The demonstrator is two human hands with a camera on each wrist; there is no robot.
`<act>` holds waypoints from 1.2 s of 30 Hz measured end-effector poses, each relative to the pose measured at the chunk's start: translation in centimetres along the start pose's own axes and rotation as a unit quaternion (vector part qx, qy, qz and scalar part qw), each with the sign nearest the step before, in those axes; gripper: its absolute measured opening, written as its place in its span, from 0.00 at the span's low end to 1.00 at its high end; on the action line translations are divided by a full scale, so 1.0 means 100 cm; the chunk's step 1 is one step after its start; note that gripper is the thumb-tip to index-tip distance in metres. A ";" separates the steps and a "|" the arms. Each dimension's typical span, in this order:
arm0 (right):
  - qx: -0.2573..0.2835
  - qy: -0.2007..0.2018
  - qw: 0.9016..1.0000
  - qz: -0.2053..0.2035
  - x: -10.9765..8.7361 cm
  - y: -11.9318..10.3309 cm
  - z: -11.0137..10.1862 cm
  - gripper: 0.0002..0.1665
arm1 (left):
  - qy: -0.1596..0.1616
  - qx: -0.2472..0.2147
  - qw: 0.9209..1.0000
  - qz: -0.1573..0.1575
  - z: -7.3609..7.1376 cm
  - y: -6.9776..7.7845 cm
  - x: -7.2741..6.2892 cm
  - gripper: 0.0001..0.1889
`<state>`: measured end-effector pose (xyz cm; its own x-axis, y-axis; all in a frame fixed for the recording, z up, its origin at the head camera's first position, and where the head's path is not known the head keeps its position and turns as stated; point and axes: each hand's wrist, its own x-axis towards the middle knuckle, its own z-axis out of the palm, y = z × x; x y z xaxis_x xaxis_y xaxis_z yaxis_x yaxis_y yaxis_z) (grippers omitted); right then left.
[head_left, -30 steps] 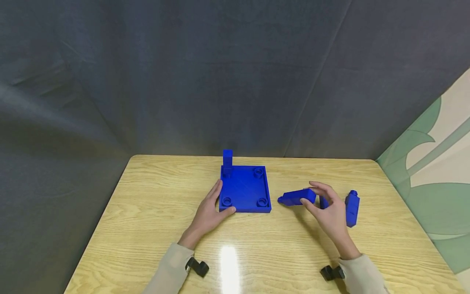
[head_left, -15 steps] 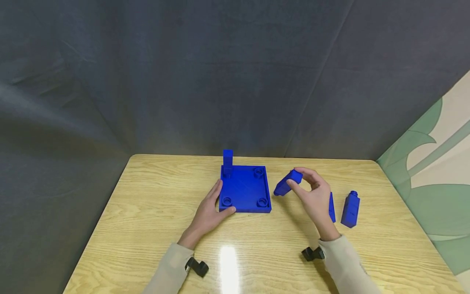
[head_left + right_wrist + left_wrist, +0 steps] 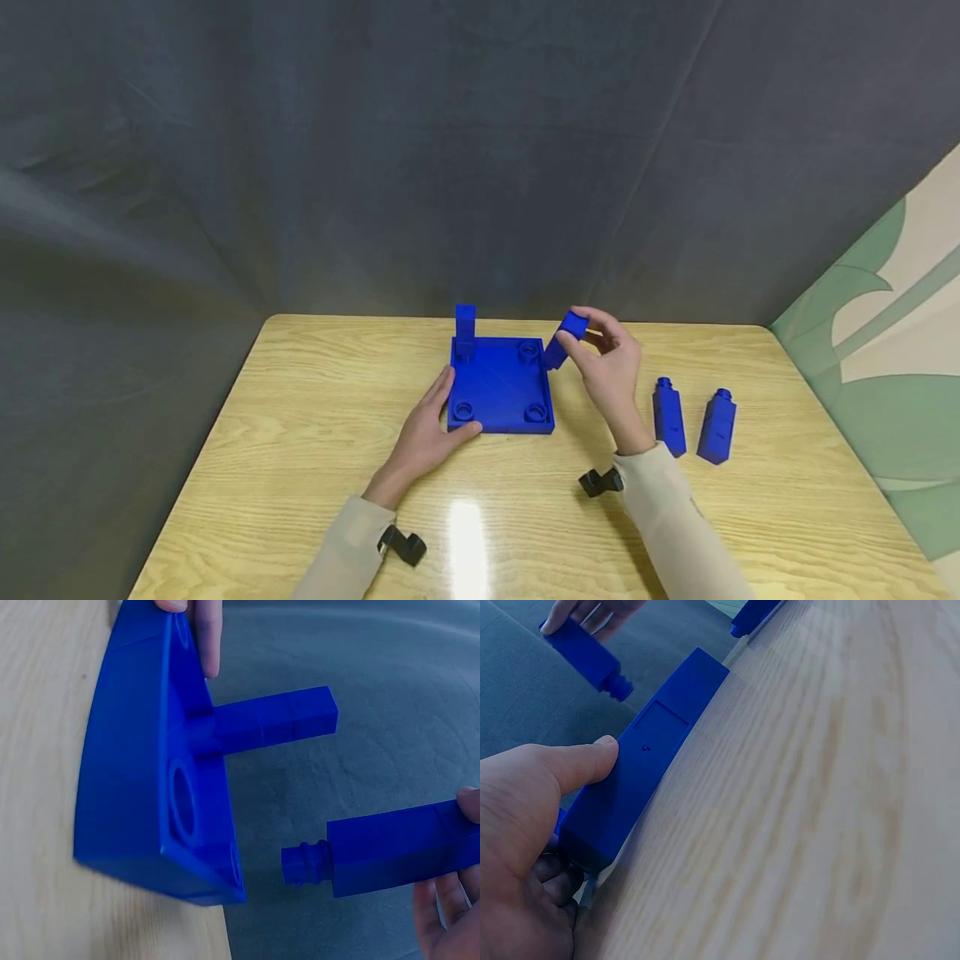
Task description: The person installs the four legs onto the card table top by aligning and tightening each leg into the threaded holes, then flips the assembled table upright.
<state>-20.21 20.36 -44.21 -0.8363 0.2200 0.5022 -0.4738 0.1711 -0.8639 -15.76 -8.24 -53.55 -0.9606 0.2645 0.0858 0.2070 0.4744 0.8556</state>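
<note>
A blue square toy tabletop [image 3: 498, 387] lies underside up, with round sockets in its corners. One blue leg [image 3: 465, 327] stands upright in the far left corner. My left hand [image 3: 422, 443] holds the near left corner, thumb on the front edge and fingers along the left side. My right hand [image 3: 611, 379] pinches a second leg [image 3: 557, 353] by its plain end, tilted, beside the tabletop's far right corner. In the right wrist view its threaded tip [image 3: 306, 862] points toward the tabletop, apart from the socket [image 3: 182, 799].
Two more blue legs, a nearer one [image 3: 670, 419] and an outer one [image 3: 717, 428], lie on the wooden table [image 3: 300, 433] at the right, threaded ends away from me. A dark curtain [image 3: 450, 167] hangs behind the table's far edge.
The right hand has carried its leg left and away from me, toward the tabletop's far right corner, tipping it steeper. The left hand and tabletop have stayed put.
</note>
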 end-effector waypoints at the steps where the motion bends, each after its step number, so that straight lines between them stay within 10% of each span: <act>1: 0.002 0.001 1.000 -0.002 0.002 0.000 0.003 0.23 | 0.001 0.001 1.000 0.001 0.000 0.000 0.000 0.55; 36: -0.021 -0.006 1.000 -0.005 0.023 0.042 0.041 0.21 | 0.000 0.000 1.000 0.000 0.001 -0.001 0.000 0.55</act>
<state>-25.22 17.67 -46.84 -0.8348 0.2068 0.5102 -0.4705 0.2132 -0.8563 -15.81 -8.19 -53.73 -0.9606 0.2646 0.0850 0.2065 0.4748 0.8555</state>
